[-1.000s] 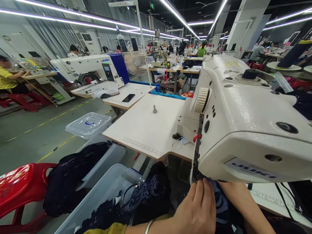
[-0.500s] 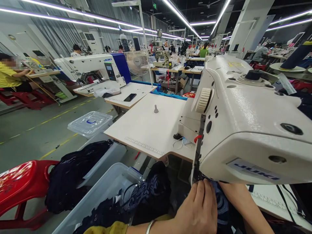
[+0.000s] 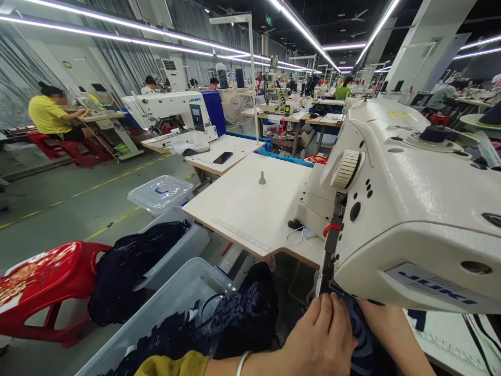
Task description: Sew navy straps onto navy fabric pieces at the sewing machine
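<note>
My left hand (image 3: 323, 334), with a bracelet at the wrist and a mustard sleeve, is closed on a navy patterned fabric (image 3: 360, 334). Its fingers are bent and pressed together just below the needle end of a white JUKI sewing machine (image 3: 407, 209). On the far side of the fabric, my right hand (image 3: 370, 310) reaches in under the machine head. Only its wrist and forearm show clearly; the fingers are hidden behind the fabric and the left hand. The stitching point itself is also out of sight.
A clear plastic bin (image 3: 156, 318) with navy lace pieces stands at lower left, near a red stool (image 3: 50, 282). The white tabletop (image 3: 242, 203) bears a grey peg. Beyond it lie a phone (image 3: 223, 157) and another JUKI machine (image 3: 168, 112). A person in yellow (image 3: 49, 115) sits far left.
The view has turned slightly left, so the surroundings sit farther right in the picture. My left hand stays closed on the fabric below the machine head; my right forearm remains beside it.
</note>
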{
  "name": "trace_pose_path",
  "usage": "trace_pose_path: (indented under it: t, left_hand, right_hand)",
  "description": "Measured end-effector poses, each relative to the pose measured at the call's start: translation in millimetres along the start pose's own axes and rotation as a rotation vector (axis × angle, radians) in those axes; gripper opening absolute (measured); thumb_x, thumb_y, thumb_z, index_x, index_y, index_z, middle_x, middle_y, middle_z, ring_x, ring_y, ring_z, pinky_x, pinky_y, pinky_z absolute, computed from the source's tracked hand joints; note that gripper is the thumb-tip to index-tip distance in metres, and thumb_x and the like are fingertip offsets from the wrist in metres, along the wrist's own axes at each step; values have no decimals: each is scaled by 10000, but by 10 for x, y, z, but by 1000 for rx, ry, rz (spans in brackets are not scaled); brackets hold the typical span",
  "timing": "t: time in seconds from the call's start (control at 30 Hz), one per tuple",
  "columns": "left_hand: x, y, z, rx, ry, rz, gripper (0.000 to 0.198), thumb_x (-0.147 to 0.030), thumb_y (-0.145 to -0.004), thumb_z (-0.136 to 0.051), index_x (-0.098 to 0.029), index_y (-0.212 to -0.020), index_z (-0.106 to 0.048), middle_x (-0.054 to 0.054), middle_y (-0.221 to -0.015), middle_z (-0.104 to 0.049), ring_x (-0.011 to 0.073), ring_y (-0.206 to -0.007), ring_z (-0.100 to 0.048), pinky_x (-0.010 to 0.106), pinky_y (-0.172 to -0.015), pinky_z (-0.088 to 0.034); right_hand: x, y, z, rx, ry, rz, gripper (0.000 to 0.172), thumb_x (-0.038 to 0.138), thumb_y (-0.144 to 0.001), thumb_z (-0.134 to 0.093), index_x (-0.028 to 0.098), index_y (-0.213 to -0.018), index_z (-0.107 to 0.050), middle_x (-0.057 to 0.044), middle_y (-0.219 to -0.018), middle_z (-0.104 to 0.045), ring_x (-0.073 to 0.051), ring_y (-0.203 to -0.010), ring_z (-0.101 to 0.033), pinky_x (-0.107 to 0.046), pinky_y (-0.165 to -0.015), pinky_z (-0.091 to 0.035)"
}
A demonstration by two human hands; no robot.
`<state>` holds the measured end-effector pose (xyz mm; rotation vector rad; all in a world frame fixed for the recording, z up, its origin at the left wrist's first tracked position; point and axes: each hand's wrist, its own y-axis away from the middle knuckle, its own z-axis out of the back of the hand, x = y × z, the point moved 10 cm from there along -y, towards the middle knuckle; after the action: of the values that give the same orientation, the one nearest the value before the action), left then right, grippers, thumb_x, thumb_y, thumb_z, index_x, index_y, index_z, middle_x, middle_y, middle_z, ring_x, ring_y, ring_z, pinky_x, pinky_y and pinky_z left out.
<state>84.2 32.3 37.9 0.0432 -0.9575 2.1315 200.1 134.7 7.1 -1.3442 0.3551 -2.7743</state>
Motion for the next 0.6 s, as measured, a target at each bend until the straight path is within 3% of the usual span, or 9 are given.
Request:
trace_pose_path:
  t: [0.27, 0.6]
  left_hand:
    - [-28, 1, -9, 48, 59, -80, 381, -302, -984, -483, -21, -1209, -607, 185, -1186, -611, 261, -1032, -610, 364, -916, -453]
    - [-52, 4, -19, 60, 90, -85, 384, -241, -975, -471, -2, -1261, -561, 195, -1206, -606, 265, -1052, -605, 365, -915, -454]
  right_hand:
    - [-31, 8, -7, -31, -1, 1, 320, 499, -776, -577, 272, -961, -706, -93, -836, -739, -370, -993, -633, -497, -806, -537]
    - [-7, 22, 43, -56, 71, 75, 290, 411, -791, -543, 269, -957, -735, -60, -873, -763, -328, -1022, -650, -433, -826, -553]
